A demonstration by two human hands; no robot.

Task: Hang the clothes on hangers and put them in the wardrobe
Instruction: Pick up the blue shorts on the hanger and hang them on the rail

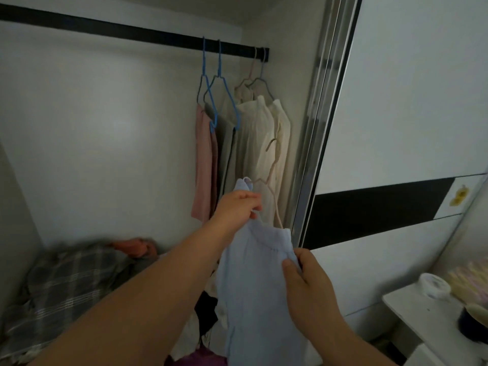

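A light blue garment (256, 286) hangs between my hands in front of the open wardrobe. My left hand (237, 207) pinches its upper edge together with a beige hanger (273, 180), whose hook points up. My right hand (306, 281) grips the garment's waistband edge lower right. A black rail (132, 31) runs across the wardrobe top. At its right end hang a pink garment (203, 165) and cream garments (261, 143) on blue hangers (221, 83) and pale ones.
A plaid cloth (66, 281) and an orange item (132, 247) lie on the wardrobe floor, with dark and purple clothes piled below my arms. The sliding door (396, 128) stands at right. A white side table (435, 313) holds a tape roll and small items.
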